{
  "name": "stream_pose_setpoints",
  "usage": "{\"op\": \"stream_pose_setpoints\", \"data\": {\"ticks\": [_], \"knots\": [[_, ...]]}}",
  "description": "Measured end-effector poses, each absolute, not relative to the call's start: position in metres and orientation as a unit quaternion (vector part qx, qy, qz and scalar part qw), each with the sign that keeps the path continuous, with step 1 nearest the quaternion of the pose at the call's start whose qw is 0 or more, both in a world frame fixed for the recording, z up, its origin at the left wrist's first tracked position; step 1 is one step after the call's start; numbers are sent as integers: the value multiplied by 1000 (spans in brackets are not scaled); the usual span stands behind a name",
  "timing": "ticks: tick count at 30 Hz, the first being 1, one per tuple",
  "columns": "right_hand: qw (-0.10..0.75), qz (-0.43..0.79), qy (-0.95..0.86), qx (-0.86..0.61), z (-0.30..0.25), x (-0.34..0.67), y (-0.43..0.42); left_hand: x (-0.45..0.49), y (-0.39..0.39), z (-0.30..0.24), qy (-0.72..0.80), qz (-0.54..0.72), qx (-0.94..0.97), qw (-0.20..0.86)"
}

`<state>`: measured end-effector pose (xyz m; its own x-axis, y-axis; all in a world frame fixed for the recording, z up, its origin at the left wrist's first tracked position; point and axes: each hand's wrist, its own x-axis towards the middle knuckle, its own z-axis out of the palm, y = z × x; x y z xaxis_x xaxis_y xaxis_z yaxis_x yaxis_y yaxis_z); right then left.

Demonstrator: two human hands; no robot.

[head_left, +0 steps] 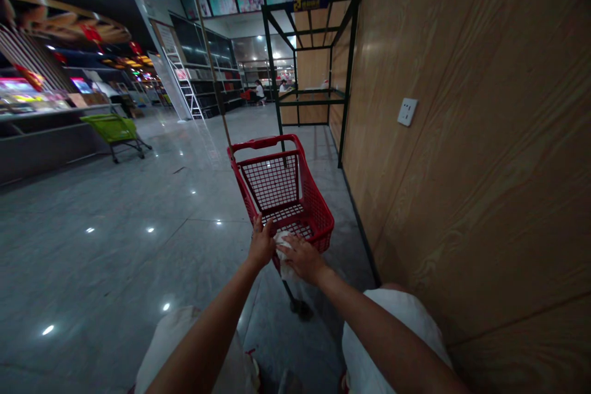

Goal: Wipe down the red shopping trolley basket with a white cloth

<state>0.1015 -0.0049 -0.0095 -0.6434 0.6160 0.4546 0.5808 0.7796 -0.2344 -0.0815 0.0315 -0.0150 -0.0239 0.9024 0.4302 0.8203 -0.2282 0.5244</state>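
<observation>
On a polished grey shop floor (96, 258), with a wood-panel wall (466, 154) at 3 o'clock, the person stands behind a small red shopping cart (272, 181) at 12 o'clock. The left hand (261, 243) is on the near rim of the cart, and its fingers (257, 226) seem curled around this rim. The right hand (302, 257) lies just beside it, on a white cloth (283, 250) at the near end of the cart. Its fingers (290, 247) are a little spread and rest on the cloth; it is not possible to tell if they pinch it. At 1 o'clock stands a dark metal shelf frame (349, 74), and a white wall socket (407, 112) is at 2 o'clock. A green shopping cart (111, 129) stands at 10 o'clock, and a ladder (185, 83) is at 11 o'clock.
</observation>
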Motion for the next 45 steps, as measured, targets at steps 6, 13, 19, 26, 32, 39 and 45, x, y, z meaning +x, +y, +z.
{"op": "stream_pose_setpoints", "data": {"ticks": [6,13,19,26,32,39,45], "knots": [[245,45,-889,-383,3,151,11,-86,24,-12,628,336,701,30],[275,32,-830,-484,5,186,17,-51,8,9,611,272,740,-77],[286,34,-835,-469,3,172,10,-21,-12,12,574,210,779,-142],[288,75,-862,-411,11,151,-4,-41,-12,7,566,277,769,-109],[344,4,-878,-332,95,141,-20,-45,-9,0,561,304,762,-112],[296,-43,-917,-265,183,129,-29,-39,-8,-1,577,289,750,-147],[229,-17,-950,-211,129,136,2,-48,-14,-5,557,282,766,-155]]}}
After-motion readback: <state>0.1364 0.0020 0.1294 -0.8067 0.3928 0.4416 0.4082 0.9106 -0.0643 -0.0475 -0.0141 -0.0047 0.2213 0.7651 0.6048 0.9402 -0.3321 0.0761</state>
